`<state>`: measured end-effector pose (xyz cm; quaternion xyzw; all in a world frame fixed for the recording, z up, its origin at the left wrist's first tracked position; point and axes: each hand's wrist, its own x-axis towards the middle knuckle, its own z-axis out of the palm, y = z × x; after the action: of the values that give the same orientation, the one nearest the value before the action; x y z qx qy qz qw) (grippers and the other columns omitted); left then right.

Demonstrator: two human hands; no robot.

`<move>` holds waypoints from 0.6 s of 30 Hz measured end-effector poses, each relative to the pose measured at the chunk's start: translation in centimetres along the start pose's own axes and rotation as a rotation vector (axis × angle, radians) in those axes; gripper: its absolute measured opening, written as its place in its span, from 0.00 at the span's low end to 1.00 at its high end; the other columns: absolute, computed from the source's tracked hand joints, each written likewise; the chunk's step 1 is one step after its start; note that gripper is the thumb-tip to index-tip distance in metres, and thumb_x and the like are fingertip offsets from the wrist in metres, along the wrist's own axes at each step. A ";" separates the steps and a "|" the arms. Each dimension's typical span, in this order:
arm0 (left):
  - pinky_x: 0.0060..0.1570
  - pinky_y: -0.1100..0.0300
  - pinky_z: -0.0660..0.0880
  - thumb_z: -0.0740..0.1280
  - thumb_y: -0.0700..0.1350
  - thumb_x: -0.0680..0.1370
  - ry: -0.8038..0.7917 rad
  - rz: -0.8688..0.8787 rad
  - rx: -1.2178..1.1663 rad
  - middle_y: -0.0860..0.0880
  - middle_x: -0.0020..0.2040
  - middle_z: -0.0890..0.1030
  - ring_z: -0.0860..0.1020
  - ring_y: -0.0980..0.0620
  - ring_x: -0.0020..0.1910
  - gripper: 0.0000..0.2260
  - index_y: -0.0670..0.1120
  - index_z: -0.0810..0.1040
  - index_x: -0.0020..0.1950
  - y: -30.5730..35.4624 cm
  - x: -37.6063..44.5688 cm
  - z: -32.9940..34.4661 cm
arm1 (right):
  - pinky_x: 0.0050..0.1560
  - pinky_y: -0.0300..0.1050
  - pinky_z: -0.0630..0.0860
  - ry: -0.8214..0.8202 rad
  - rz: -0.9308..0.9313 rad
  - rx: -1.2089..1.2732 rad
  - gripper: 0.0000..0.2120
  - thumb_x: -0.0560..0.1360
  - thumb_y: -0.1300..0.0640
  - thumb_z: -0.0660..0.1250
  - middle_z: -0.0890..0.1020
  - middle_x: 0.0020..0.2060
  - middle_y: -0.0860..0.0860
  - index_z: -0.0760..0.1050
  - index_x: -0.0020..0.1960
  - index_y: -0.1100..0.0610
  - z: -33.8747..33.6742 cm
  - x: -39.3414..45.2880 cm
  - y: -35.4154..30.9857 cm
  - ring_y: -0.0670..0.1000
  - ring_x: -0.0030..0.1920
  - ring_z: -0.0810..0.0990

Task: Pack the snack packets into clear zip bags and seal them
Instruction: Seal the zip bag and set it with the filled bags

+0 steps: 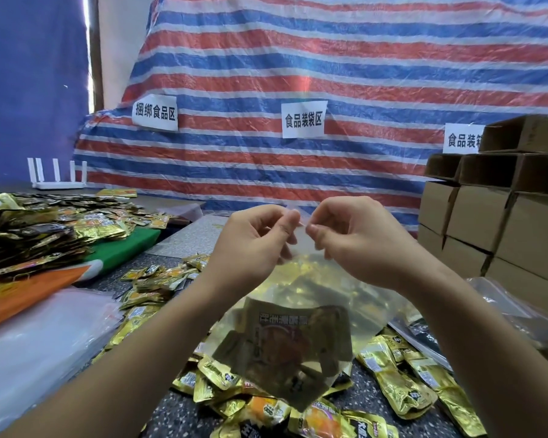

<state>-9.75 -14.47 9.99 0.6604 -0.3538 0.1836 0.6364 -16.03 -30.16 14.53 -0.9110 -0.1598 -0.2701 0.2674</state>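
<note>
Packets (402, 371) in gold foil lie loose on the speckled table (178, 409) nearest the camera, scattered under and on both sides of the forearms. 2 forearms rise from the bottom corners and converge mid-frame, hands raised above the table.

Left hand (250, 245): fingers curled, thumb and forefinger pinching the top edge of the clear zip bag (355, 308). Right hand (358, 245): same pose, mirrored, pinching the same edge just beside the left. Fingertips of the 2 hands nearly touch at the bag mouth. Can't tell whether the zip is closed at that spot.

Bag hangs down from the pinch, tilted toward the camera, with several gold packets inside; 1 large packet (298, 339) shows through the lower wall, print upside down.

Left of the arms: stack of clear plastic sheets (35, 339), then an orange board (35, 295) and a green board (124, 248) under a big heap of foil packs (41, 229). Right: stacked cardboard boxes (494, 222), top ones open.

Further back: white router (59, 178) with 5 antennas. Behind everything, a red-blue-white striped tarp (329, 67) with 3 white paper labels (302, 120) in Chinese text.
</note>
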 end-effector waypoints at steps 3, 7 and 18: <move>0.32 0.61 0.77 0.69 0.51 0.74 -0.010 -0.071 -0.082 0.51 0.34 0.82 0.80 0.53 0.31 0.08 0.47 0.82 0.42 -0.2 0.0 -0.5 | 0.38 0.43 0.81 -0.023 -0.001 -0.001 0.06 0.79 0.55 0.69 0.82 0.35 0.46 0.79 0.43 0.48 0.0 -0.1 0.1 0.46 0.37 0.81; 0.33 0.63 0.77 0.67 0.51 0.75 -0.040 -0.094 -0.148 0.49 0.38 0.84 0.82 0.52 0.34 0.09 0.47 0.83 0.43 -0.4 -0.4 -0.8 | 0.36 0.39 0.79 -0.026 -0.003 0.001 0.07 0.79 0.56 0.69 0.81 0.34 0.46 0.80 0.42 0.48 -0.1 -0.3 0.2 0.45 0.36 0.80; 0.32 0.56 0.79 0.66 0.43 0.80 0.041 0.099 0.126 0.48 0.34 0.81 0.81 0.53 0.31 0.09 0.44 0.82 0.43 1.1 -0.4 0.6 | 0.33 0.32 0.72 0.059 -0.017 -0.008 0.06 0.79 0.52 0.69 0.79 0.34 0.44 0.79 0.43 0.49 0.0 -0.4 -0.1 0.39 0.37 0.77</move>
<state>-10.86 -14.91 10.43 0.6770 -0.3604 0.2502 0.5909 -16.37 -30.15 14.33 -0.9024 -0.1586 -0.2997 0.2658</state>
